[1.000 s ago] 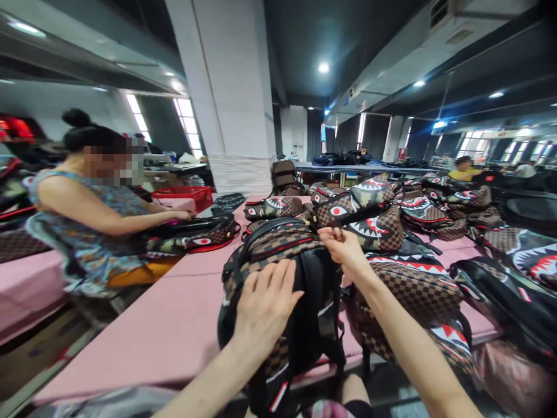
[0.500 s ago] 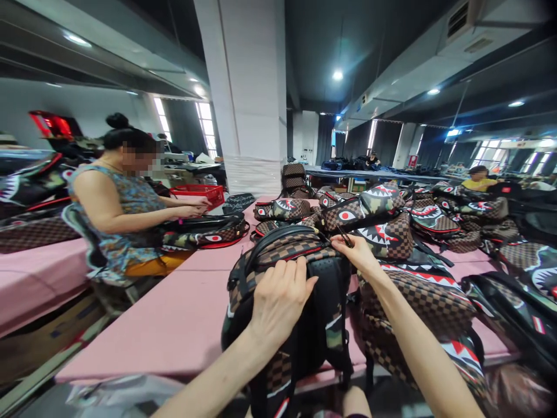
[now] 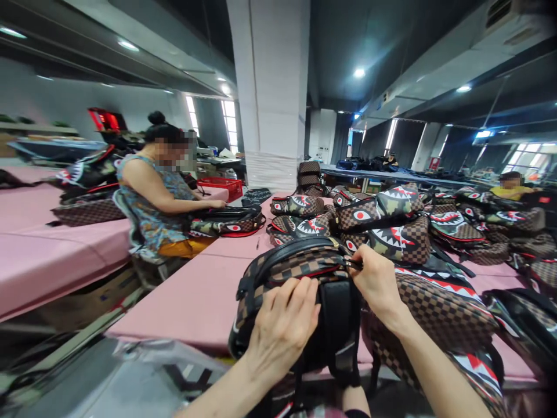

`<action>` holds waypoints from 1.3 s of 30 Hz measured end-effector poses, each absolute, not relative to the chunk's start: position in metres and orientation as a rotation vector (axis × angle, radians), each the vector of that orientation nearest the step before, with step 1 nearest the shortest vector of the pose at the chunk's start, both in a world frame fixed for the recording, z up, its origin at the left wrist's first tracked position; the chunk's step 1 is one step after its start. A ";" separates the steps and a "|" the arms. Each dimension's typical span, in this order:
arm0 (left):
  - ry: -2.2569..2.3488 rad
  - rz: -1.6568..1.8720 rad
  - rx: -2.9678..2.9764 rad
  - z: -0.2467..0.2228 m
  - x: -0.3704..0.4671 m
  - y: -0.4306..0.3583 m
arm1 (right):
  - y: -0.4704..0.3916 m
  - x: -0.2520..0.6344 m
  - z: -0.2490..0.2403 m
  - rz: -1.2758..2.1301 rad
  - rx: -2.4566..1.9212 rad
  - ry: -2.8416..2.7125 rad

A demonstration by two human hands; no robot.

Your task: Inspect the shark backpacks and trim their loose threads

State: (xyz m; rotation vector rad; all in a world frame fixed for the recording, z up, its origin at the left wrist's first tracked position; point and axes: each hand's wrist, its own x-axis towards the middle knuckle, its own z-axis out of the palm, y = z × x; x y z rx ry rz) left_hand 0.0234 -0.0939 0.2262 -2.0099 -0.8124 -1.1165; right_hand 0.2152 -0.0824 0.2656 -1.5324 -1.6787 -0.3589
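Observation:
A brown checkered backpack [image 3: 300, 262] with black straps and a padded black back panel stands in front of me at the table's near edge. My left hand [image 3: 287, 319] is closed on its upper back edge, fingers bent over the fabric below a red-trimmed seam. At the bag's top right corner, my right hand [image 3: 376, 278] pinches a small dark, thin tool [image 3: 354, 265] that looks like thread snips. Its tip is close to the end of the seam, and my fingers hide most of it.
Checkered backpacks with shark faces [image 3: 387, 235] are heaped behind and to the right on the pink table [image 3: 183, 307]. At the left a seated person [image 3: 152, 191] handles another backpack [image 3: 235, 223]. A red crate [image 3: 224, 187] and a white pillar [image 3: 274, 116] stand beyond.
The view has swung left, so the scene sits farther right. My right hand has turned, its back now more toward me, still at the bag's corner. My left hand stays on the backpack.

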 end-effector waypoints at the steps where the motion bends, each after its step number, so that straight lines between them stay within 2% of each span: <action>1: -0.815 -1.111 -2.014 0.226 0.023 -0.094 | -0.078 0.214 0.268 -0.363 -1.553 -1.685; 8: -0.789 -1.067 -2.082 0.221 0.012 -0.100 | -0.049 0.207 0.294 0.184 -1.171 -1.771; 13: -0.924 -1.016 -2.207 0.232 0.005 -0.093 | -0.045 0.184 0.295 0.350 -1.051 -1.660; 17: -1.094 -0.779 -2.447 0.261 -0.001 -0.076 | -0.064 0.175 0.280 0.338 -0.962 -1.511; 21: -1.134 -0.542 -2.678 0.284 -0.002 -0.071 | -0.067 0.185 0.283 0.377 -0.961 -1.678; 24: -1.153 -0.440 -2.685 0.284 -0.001 -0.077 | -0.046 0.191 0.299 0.514 -1.014 -1.803; 29: -1.049 -0.518 -2.616 0.266 -0.002 -0.083 | -0.020 0.171 0.321 0.852 -0.976 -2.202; 32: -0.938 -0.657 -2.529 0.255 -0.003 -0.084 | -0.017 0.154 0.319 0.772 -0.964 -2.269; 35: -0.761 -0.905 -2.410 0.245 -0.005 -0.090 | -0.009 0.146 0.307 0.621 -1.127 -2.138; 39: -0.817 -0.972 -2.584 0.247 -0.013 -0.103 | 0.004 0.143 0.292 0.684 -1.196 -2.056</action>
